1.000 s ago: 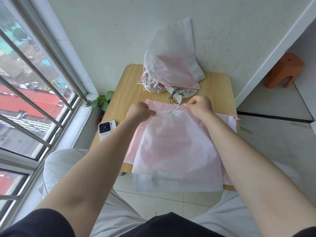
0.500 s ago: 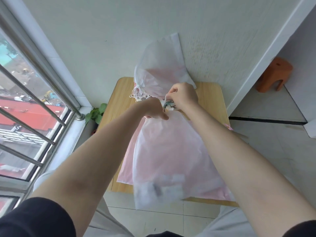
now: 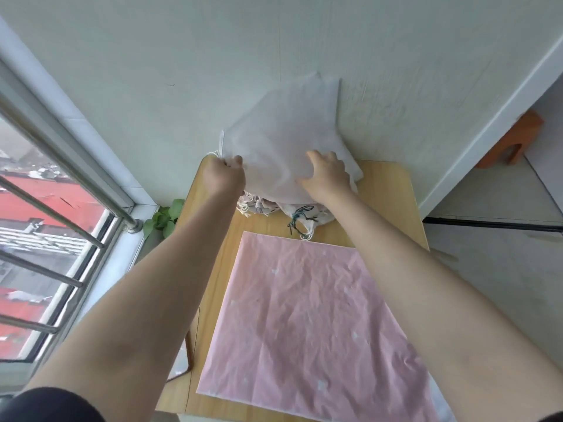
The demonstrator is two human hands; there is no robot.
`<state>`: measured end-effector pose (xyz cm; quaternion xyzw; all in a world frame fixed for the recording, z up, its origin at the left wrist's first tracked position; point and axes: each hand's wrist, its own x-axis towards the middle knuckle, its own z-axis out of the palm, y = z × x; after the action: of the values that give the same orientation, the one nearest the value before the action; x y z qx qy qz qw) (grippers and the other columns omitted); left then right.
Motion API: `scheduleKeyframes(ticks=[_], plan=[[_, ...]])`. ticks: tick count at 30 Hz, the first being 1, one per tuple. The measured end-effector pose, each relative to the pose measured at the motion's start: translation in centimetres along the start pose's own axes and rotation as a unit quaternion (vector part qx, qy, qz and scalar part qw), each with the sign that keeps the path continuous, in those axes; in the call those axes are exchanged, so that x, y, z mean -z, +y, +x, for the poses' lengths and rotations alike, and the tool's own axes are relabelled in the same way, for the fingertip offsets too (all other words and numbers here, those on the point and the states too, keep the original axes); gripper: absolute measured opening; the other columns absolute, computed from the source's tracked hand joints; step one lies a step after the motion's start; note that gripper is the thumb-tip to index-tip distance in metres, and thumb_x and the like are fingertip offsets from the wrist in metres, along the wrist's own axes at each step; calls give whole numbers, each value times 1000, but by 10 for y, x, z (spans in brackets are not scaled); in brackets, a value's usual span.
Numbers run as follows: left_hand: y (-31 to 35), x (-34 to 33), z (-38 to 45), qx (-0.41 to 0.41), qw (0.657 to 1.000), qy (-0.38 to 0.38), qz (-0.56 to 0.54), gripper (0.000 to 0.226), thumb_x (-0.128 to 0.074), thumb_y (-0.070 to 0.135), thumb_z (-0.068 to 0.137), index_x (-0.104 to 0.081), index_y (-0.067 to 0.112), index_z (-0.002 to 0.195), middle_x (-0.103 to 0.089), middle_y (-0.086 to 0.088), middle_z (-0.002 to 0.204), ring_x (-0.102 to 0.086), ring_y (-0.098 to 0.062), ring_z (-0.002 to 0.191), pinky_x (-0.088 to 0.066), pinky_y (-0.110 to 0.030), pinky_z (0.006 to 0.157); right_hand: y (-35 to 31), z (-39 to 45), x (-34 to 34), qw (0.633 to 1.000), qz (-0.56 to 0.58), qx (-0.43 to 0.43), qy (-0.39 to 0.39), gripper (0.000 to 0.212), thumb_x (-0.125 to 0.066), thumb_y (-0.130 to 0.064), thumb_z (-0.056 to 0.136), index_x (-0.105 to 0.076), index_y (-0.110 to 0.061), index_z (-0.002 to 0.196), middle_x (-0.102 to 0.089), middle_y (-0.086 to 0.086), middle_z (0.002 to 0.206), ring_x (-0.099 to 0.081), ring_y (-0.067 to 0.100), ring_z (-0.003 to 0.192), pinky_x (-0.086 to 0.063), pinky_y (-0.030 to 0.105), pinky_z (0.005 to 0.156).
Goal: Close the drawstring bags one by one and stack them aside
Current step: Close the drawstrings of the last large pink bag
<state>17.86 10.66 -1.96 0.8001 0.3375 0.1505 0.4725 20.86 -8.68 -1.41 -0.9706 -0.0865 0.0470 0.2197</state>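
Observation:
A white translucent drawstring bag lies on top of the stack of bags at the far end of the wooden table, leaning against the wall. My left hand is closed on the bag's left edge near its cords. My right hand rests flat on the bag's lower right part, fingers spread. White and green drawstrings hang out from under the stack. A pink bag lies flat on the near part of the table.
A window with metal bars runs along the left. A small green plant sits by the table's left far corner. An orange stool stands on the floor at the right. The wall is directly behind the stack.
Both hands carried the white bag away from the pink bag and up onto the stack at the far end. The pink bag is now uncovered. My right hand opened flat.

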Motion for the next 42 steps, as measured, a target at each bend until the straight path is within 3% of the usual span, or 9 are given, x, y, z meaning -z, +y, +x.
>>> scheduleKeyframes(ticks=[5,11,15,20,24,27,33,36,42], plan=[[-28,-18,34,59,993,-57,85,26,-49,31,95,-56,8,101,-64,-13,80,-55,-20,44,-36,-26,42,-1,45,-29,988,-127,49,-74,130,-82,-54,63,14,-44,149,20,13,160,10,46,146,-15,66,110],[-72,-36,64,125,986,-79,77,35,-55,35,93,-60,2,101,-69,-18,81,-69,-37,72,-60,-45,74,9,86,-68,965,-197,31,-171,133,-81,-64,58,12,-42,150,19,13,160,7,49,145,-8,73,108],[-85,-44,67,110,987,-61,102,26,-52,28,92,-58,3,99,-58,-7,71,-62,-32,71,-55,-37,64,11,95,-76,968,-194,8,-160,132,-81,-65,58,10,-41,151,15,11,161,8,47,146,-4,72,108],[-79,-37,52,131,990,-49,31,28,-52,31,94,-54,7,108,-60,-4,87,-62,-28,83,-48,-30,62,2,76,-77,974,-192,1,-118,118,-74,-67,65,-1,-36,152,-4,16,161,-4,43,146,-7,66,111],[-70,-20,27,175,978,-13,-110,38,-54,24,88,-37,15,121,-62,-13,110,-61,-30,83,-50,-34,64,-2,38,-63,982,-169,72,36,55,-67,-32,82,-42,-15,129,-44,14,129,-39,34,124,-32,48,98],[-51,-5,-4,117,984,63,-115,37,-56,22,89,-40,11,121,-50,-3,113,-53,-21,91,-43,-31,72,6,1,-44,981,-92,42,167,22,-49,-8,86,-50,-5,108,-54,16,110,-50,35,106,-37,40,76],[-32,4,-83,27,997,-67,10,14,-49,21,86,-53,13,97,-54,3,81,-51,-16,68,-37,-28,57,53,-79,-27,972,-128,-141,-140,30,-57,-18,88,-59,-7,115,-59,12,121,-61,31,107,-48,32,75],[-33,-1,-115,-21,968,-205,144,13,-47,17,81,-58,9,77,-55,-6,68,-49,-24,62,-42,-30,58,66,-108,-36,972,-131,-122,-150,37,-55,-15,90,-53,-5,126,-53,18,129,-58,33,115,-48,34,87],[-50,-3,-151,-152,905,-282,281,31,-52,12,88,-71,16,113,-62,-5,119,-62,-26,105,-50,-33,86,65,-137,-45,981,-108,-31,-158,28,-47,-2,92,-59,-7,117,-46,19,131,-61,30,99,-46,31,80]])
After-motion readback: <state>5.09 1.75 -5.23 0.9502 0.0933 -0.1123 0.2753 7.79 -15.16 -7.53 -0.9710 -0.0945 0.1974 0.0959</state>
